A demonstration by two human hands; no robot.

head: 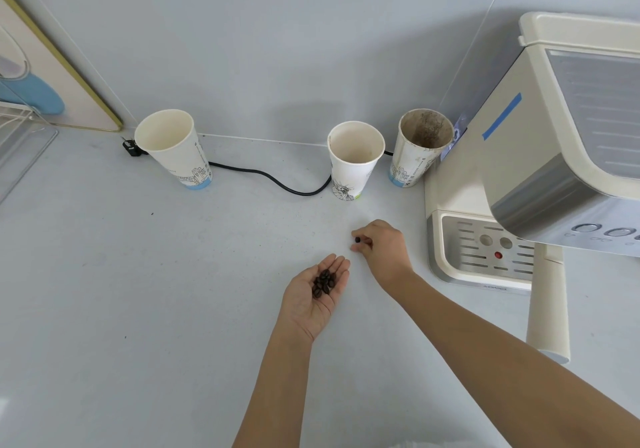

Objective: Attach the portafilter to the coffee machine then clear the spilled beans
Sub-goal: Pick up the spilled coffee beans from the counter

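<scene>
Dark brown coffee beans (323,283) lie in a small heap in the cupped palm of the left hand (317,300), which is held flat and open, palm up, just above the pale grey counter (138,291). The right hand (379,248), just beside it and nearer the cream coffee machine (519,156), is closed into a pinch, with a single bean (357,239) held between thumb and fingertip. The bean-clearing step appears to be under way and nearly done, since no other loose beans show clearly on the counter. The portafilter looks already attached: its cream handle (549,309) sticks out from under the machine, long axis running toward the viewer and slightly down. The next move likely calls for dropping the pinched bean into the open palm, then tipping the handful away, perhaps into one of the three paper cups (355,160) standing upright by the wall, keeping the palm level so nothing rolls off.
</scene>
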